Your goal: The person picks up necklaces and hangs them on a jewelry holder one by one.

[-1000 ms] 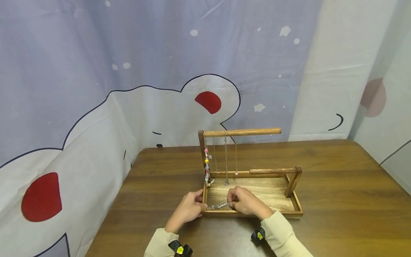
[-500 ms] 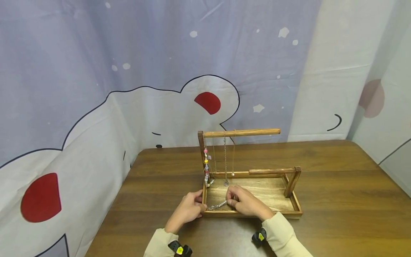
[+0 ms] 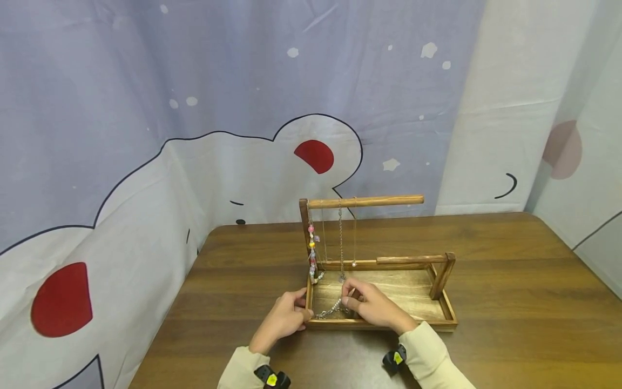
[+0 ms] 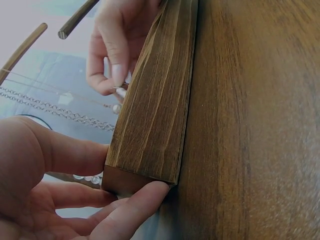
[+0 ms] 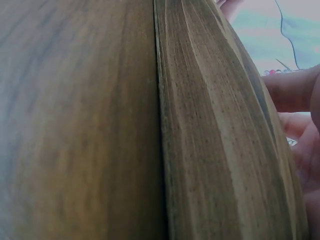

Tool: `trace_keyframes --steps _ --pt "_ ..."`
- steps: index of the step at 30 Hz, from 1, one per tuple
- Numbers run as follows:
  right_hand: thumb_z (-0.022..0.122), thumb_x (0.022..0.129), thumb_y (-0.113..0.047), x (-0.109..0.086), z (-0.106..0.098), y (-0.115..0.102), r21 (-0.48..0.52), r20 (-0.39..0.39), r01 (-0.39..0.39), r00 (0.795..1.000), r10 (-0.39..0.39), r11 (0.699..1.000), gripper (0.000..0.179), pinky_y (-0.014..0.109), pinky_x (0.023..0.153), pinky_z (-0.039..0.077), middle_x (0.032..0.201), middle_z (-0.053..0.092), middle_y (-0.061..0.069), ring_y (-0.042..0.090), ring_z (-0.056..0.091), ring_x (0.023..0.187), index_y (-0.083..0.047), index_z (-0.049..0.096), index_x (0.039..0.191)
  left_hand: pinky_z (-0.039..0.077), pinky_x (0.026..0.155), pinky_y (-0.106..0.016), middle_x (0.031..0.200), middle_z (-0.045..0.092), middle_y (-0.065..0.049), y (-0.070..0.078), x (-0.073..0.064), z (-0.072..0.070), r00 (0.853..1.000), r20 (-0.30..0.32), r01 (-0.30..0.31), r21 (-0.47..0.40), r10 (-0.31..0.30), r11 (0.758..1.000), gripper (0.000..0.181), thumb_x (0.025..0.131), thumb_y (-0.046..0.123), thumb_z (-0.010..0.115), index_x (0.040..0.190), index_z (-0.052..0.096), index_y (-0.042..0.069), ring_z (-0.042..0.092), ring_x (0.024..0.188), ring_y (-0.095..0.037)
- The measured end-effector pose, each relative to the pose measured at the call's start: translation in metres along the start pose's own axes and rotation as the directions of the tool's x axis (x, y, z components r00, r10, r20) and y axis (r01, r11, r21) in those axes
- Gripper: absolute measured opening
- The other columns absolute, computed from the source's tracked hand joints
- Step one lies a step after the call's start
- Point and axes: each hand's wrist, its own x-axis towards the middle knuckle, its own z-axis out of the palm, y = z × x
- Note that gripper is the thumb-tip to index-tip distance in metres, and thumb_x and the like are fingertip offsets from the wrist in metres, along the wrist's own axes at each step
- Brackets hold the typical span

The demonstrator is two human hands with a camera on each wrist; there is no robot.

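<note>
In the head view my left hand [image 3: 283,315] grips the front left corner of a wooden jewelry tray [image 3: 398,323], thumb at the rim. The left wrist view shows its fingers around the tray's corner [image 4: 137,175]. Over the tray floor my right hand [image 3: 373,304] pinches one end of a silver beaded bracelet [image 3: 332,309] between thumb and forefinger. The bracelet's other end lies in the front left corner, close to the left thumb. White beads [image 4: 121,92] show at the right fingertips in the left wrist view. The tray wall hides most of the right hand's work in the right wrist view.
A wooden bar [image 3: 389,200] on a post rises from the tray's left side. From it hang a colorful beaded strand [image 3: 312,254], a silver chain [image 3: 341,232] and thin necklaces. A lower bar [image 3: 410,259] stands at right. Brown table [image 3: 510,281] surrounds the tray.
My right hand has lifted slightly and shifted a little left, raising its end of the bracelet. The left hand stays at the tray corner.
</note>
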Motion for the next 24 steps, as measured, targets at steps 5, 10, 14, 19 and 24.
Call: trace_keyframes --steps 5,10,14,19,24 --pt "0.052 0.089 0.000 -0.002 -0.004 -0.018 0.038 -0.065 0.014 0.998 -0.011 0.999 0.002 0.028 0.069 0.046 0.086 0.058 0.018 0.025 0.054 0.077 0.001 0.052 0.091 0.054 0.055 -0.031 0.102 0.058 -0.021 -0.001 0.000 0.000 1.000 -0.005 0.001 0.009 -0.001 1.000 0.065 0.079 0.001 0.061 0.136 0.032 -0.012 0.058 0.068 -0.015" --pt "0.051 0.089 0.000 -0.003 -0.006 -0.021 0.084 -0.078 0.004 0.997 0.002 0.996 0.003 0.025 0.063 0.047 0.087 0.057 0.020 0.026 0.054 0.071 0.002 0.051 0.092 0.054 0.055 -0.031 0.101 0.058 -0.021 -0.001 0.001 0.001 1.000 -0.001 -0.004 0.011 0.004 1.000 0.065 0.079 0.001 0.061 0.135 0.033 -0.012 0.058 0.069 -0.016" --pt "0.050 0.090 0.001 -0.002 -0.008 -0.025 0.128 -0.079 0.009 0.997 0.001 0.992 0.004 0.030 0.058 0.049 0.088 0.057 0.021 0.020 0.054 0.067 0.004 0.049 0.093 0.054 0.054 -0.031 0.101 0.058 -0.020 -0.002 0.000 0.001 1.000 -0.002 -0.006 0.013 0.006 1.000 0.064 0.079 0.002 0.061 0.136 0.033 -0.011 0.058 0.069 -0.016" --pt "0.048 0.091 0.000 -0.003 -0.011 -0.032 0.167 -0.068 0.004 0.998 0.007 0.986 0.005 0.026 0.054 0.046 0.088 0.055 0.022 0.017 0.051 0.063 0.004 0.048 0.093 0.054 0.054 -0.031 0.102 0.058 -0.020 -0.003 0.000 0.000 1.000 -0.001 -0.005 0.017 0.005 1.000 0.065 0.080 0.003 0.061 0.136 0.032 -0.012 0.058 0.069 -0.016" --pt "0.049 0.091 -0.001 -0.004 -0.014 -0.042 0.138 -0.082 0.014 0.997 -0.002 0.990 0.005 0.023 0.055 0.045 0.088 0.055 0.021 0.016 0.052 0.064 0.004 0.048 0.093 0.054 0.054 -0.030 0.102 0.057 -0.019 -0.004 0.002 0.000 1.000 0.003 -0.004 0.028 0.004 1.000 0.064 0.080 0.004 0.060 0.136 0.032 -0.012 0.058 0.069 -0.014"
